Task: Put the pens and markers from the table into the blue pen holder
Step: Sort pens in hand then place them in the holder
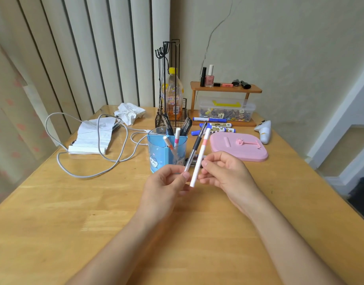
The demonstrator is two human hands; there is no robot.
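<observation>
We find both hands raised over the middle of the table, each closed on one writing instrument. The left hand pinches the lower, clear end of a black gel pen between thumb and fingertips. The right hand pinches a white marker with a pink band near its lower third. Both instruments tilt up and away, tips toward the far edge, lying side by side and nearly touching; we judge this hold keeps each free to be lowered end-first into the holder one at a time.

The blue pen holder stands upright just beyond the left hand, toward the far edge and near the table's centre line. It already carries several pens: two white markers in the front compartment, dark pens in the rear one.

Three blue-capped markers remain flat near the far edge, between the holder and a wooden shelf, behind a pink stand. A further dark pen appears to lie just right of the holder's base, largely hidden by the held pens.

We assess the task as partly complete.
</observation>
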